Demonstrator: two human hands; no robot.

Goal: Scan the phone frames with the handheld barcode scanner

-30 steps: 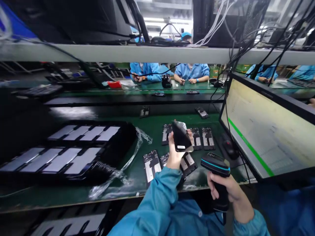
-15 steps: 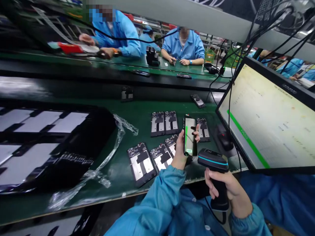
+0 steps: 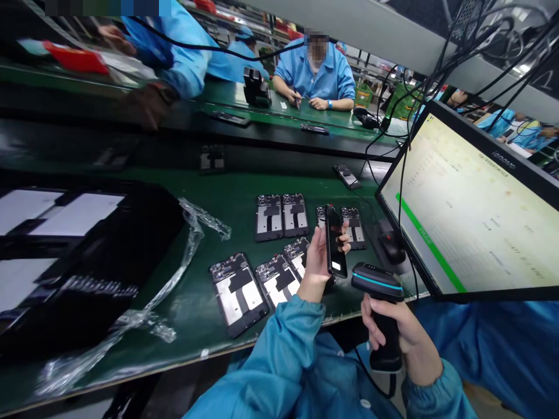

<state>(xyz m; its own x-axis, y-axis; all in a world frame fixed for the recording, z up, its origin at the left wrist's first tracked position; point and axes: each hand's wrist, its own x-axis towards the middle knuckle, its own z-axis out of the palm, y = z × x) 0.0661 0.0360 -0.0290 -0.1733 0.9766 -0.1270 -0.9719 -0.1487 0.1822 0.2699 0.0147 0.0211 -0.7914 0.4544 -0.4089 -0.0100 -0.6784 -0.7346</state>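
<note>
My left hand (image 3: 318, 259) is wrapped round a black phone (image 3: 335, 241), held upright above the green table, its glossy face mostly dark with a small bright patch near the bottom. In my right hand (image 3: 386, 320) is the handle of a black barcode scanner (image 3: 378, 283) with a lit blue stripe, its head close to the phone's lower right. Opened phone units with bare circuit boards lie to the left of the phone, among them a large near one (image 3: 239, 294) and a pair (image 3: 282, 216) farther back. Another unit (image 3: 353, 227) lies right of the phone.
A monitor (image 3: 476, 203) with a green PASS bar stands at the right, a black mouse (image 3: 392, 247) beside it. Clear plastic wrap (image 3: 187, 250) and a black tray (image 3: 148, 233) lie left. Cables hang overhead. Across the bench a person (image 3: 317, 70) sits; another person's hand (image 3: 152, 102) reaches over.
The phone in my left hand has turned, and its lit screen with a green bar now looks dark. At the upper left, the other person's hand has come nearer. The view has shifted slightly.
</note>
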